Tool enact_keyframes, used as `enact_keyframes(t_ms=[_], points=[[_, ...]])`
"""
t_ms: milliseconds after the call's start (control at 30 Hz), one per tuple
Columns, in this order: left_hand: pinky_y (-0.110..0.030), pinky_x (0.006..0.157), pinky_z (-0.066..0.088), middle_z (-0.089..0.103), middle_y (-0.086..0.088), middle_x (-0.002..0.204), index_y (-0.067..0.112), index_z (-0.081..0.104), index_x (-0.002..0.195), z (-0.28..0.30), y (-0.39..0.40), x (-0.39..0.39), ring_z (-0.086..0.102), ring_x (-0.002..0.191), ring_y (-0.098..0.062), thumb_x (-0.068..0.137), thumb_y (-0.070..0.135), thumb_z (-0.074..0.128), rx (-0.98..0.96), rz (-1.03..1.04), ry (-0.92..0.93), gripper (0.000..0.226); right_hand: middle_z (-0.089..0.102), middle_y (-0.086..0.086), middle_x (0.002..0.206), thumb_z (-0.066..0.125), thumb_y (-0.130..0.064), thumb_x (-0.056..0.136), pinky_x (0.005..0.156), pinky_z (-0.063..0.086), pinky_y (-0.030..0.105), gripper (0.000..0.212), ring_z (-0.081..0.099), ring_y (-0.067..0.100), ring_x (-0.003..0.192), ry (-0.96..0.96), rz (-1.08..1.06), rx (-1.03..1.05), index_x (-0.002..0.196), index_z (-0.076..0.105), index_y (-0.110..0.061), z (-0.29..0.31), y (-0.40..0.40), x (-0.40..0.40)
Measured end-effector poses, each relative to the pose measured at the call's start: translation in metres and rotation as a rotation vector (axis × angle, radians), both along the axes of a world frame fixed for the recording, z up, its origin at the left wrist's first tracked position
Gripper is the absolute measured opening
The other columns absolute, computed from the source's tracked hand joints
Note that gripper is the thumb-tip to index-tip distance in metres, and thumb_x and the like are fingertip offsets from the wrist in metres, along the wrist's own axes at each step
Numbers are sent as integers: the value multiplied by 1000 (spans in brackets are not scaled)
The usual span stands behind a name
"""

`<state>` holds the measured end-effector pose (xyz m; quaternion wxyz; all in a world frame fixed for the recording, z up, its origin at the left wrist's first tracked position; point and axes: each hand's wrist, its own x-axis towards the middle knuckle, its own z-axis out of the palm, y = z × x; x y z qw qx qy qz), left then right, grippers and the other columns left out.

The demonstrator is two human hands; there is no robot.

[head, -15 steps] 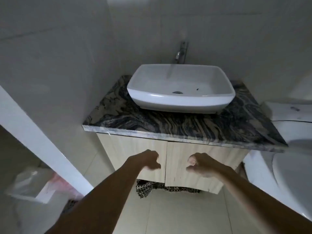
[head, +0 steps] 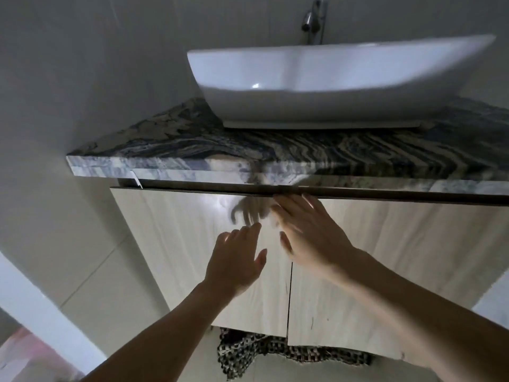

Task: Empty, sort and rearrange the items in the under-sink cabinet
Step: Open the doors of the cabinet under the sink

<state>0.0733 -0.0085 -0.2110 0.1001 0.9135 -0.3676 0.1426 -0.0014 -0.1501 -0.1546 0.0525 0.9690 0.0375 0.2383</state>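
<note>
Both cabinet doors (head: 198, 252) are sitting shut under the sink, flush with each other, and the seam between them is running straight up and down. A dark gap is running along their top edge, just under the overhanging lip of the marble counter (head: 248, 150).

The left hand (head: 237, 266) is hovering spread and empty in front of the left door, near the seam. The right hand (head: 308, 238) is also spread and empty, its fingertips (head: 278, 199) reaching up to the dark gap where the two doors meet; motion blur is hiding whether they are touching the edge.

The white basin (head: 330, 84) is sitting on the counter with a tap (head: 312, 20) behind it. A wall is closing in the left side. Below the doors, a black-and-white patterned cloth (head: 248, 351) is hanging out over the pale tiled floor (head: 91, 274).
</note>
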Motion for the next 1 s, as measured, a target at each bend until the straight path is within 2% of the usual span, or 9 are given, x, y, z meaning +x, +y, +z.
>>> enact_keyframes(t_ms=[100, 267, 400, 500, 667, 733, 800, 900, 1000], points=[[-38, 109, 33, 55, 2, 133, 18, 31, 141, -40, -7, 8, 52, 122, -16, 94, 45, 44, -123, 5, -19, 56, 65, 7, 119, 76, -15, 66, 102, 41, 42, 62, 61, 27, 113, -78, -91, -81, 124, 57, -9, -11, 1, 18], [-44, 105, 42, 39, -3, 148, 19, 17, 148, -86, -15, 21, 43, 132, -22, 85, 46, 59, -259, -35, -99, 81, 60, 7, 122, 58, -17, 90, 104, 34, 37, 34, 56, 26, 115, -85, -157, -154, 122, 53, -9, -5, 20, 35], [-50, 113, 30, 18, -5, 158, 18, 1, 151, -89, -17, 8, 27, 142, -25, 88, 48, 57, -193, -2, -72, 89, 62, 7, 115, 52, -11, 92, 104, 31, 38, 28, 56, 25, 110, -116, -249, -207, 119, 55, -8, -7, 32, 44], [-52, 115, 24, 13, -8, 159, 18, -1, 151, -80, -15, -6, 30, 141, -28, 90, 48, 53, -106, 26, -41, 87, 67, 7, 106, 47, -13, 95, 104, 31, 39, 23, 62, 25, 100, -170, -268, -186, 115, 57, -7, -15, 39, 44], [-57, 115, 15, 4, -10, 160, 13, 6, 150, -53, -9, -24, 30, 141, -29, 90, 47, 55, 23, 51, 92, 84, 69, 7, 105, 67, -24, 85, 101, 33, 40, 42, 64, 27, 98, -96, -314, -228, 120, 52, -6, -10, 44, 43], [-58, 114, 15, 2, -10, 160, 11, 5, 150, -52, -7, -30, 27, 142, -29, 88, 50, 55, -14, 83, 104, 88, 69, 8, 103, 75, -32, 78, 100, 33, 42, 52, 65, 28, 97, -91, -319, -242, 117, 52, -6, -8, 46, 39], [-58, 114, 15, 1, -12, 160, 12, -3, 150, -63, -6, -40, 21, 144, -30, 85, 56, 56, -117, 123, 112, 98, 69, 5, 95, 74, -40, 77, 99, 34, 43, 47, 64, 26, 91, -82, -308, -229, 106, 54, -10, -9, 54, 27], [-60, 114, 11, -8, -10, 159, 18, -13, 150, -86, -2, -56, 7, 147, -30, 78, 66, 58, -320, 158, 163, 111, 62, 2, 81, 60, -16, 87, 97, 32, 42, 11, 63, 27, 85, -111, -233, -192, 94, 53, -12, -12, 64, 1], [-62, 113, 7, -20, -10, 158, 13, -17, 148, -98, 5, -73, -3, 148, -31, 74, 73, 55, -367, 212, 261, 120, 49, -2, 64, 53, -7, 90, 94, 32, 42, 12, 53, 25, 67, -86, -185, -173, 83, 47, -13, -9, 79, -25]])
